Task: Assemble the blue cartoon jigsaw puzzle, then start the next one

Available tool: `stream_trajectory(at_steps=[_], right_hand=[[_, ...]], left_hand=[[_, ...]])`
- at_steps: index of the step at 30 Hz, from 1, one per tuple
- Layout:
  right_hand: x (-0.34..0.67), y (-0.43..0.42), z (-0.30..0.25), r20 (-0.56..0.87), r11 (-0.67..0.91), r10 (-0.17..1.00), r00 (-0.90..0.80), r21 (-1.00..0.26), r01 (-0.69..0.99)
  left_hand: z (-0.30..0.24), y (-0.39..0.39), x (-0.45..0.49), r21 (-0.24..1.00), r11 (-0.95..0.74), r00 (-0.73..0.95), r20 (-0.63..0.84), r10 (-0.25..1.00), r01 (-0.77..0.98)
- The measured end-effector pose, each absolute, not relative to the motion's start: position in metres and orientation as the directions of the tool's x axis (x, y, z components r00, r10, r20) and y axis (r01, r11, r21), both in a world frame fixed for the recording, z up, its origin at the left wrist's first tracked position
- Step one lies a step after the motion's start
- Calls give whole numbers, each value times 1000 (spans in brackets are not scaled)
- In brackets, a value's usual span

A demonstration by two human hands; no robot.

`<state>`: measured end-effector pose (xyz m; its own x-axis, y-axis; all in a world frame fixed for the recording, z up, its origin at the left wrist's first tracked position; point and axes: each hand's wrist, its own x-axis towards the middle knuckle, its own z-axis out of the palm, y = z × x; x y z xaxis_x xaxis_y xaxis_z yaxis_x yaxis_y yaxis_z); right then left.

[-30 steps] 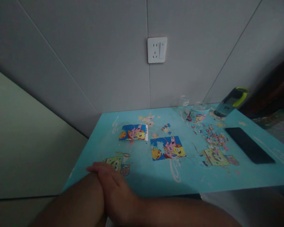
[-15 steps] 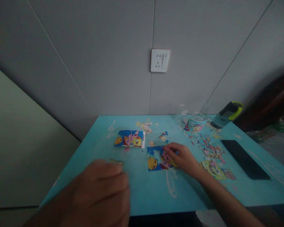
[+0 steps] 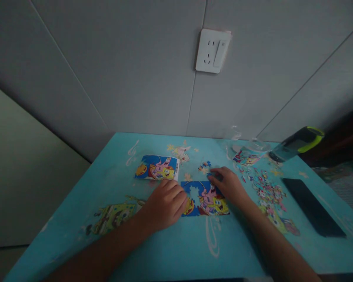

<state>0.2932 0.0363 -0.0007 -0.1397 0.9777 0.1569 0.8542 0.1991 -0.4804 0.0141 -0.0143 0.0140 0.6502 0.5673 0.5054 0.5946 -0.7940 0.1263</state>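
A partly joined jigsaw puzzle [image 3: 204, 197] with a cartoon picture lies on the turquoise table, a gap showing in its left half. My left hand [image 3: 167, 203] rests at the puzzle's left edge with curled fingers; whatever is under them is hidden. Beyond the puzzle's top edge, my right hand [image 3: 228, 184] has thumb and forefinger closing around a small blue puzzle piece [image 3: 209, 174]. More loose pieces [image 3: 205, 165] lie just past those fingertips. Left of the puzzle is a reference picture card [image 3: 157, 167] with the same scene.
A heap of loose pieces [image 3: 266, 188] spreads to the right, beside a dark flat slab [image 3: 313, 207]. Farther back stand a printed tub [image 3: 250, 154], a clear cup [image 3: 233, 145] and a tilted bottle [image 3: 294, 145]. A wall socket [image 3: 213, 51] sits above the table.
My left hand has come down from close to the camera to the puzzle's left edge. My right hand has moved from the puzzle toward the loose pieces behind it. The view has shifted.
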Motion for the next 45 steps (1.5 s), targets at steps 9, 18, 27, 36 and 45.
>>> stream_trajectory(at_steps=[9,18,27,36,45], right_hand=[[294,39,-7,161,184,980,-114,-527,830],[285,24,14,-52,-13,997,-54,-827,561],[279,-13,32,-178,46,901,-395,-867,495],[272,-11,22,-127,201,868,-480,-793,575],[274,-10,23,-105,231,858,-503,-795,561]], left_hand=[[9,-16,9,210,-782,657,443,611,586],[9,-16,7,186,-782,678,406,613,595],[7,-16,8,244,-789,705,357,613,564],[6,-22,20,315,-826,789,275,550,466],[9,-19,16,342,-823,783,287,552,455]])
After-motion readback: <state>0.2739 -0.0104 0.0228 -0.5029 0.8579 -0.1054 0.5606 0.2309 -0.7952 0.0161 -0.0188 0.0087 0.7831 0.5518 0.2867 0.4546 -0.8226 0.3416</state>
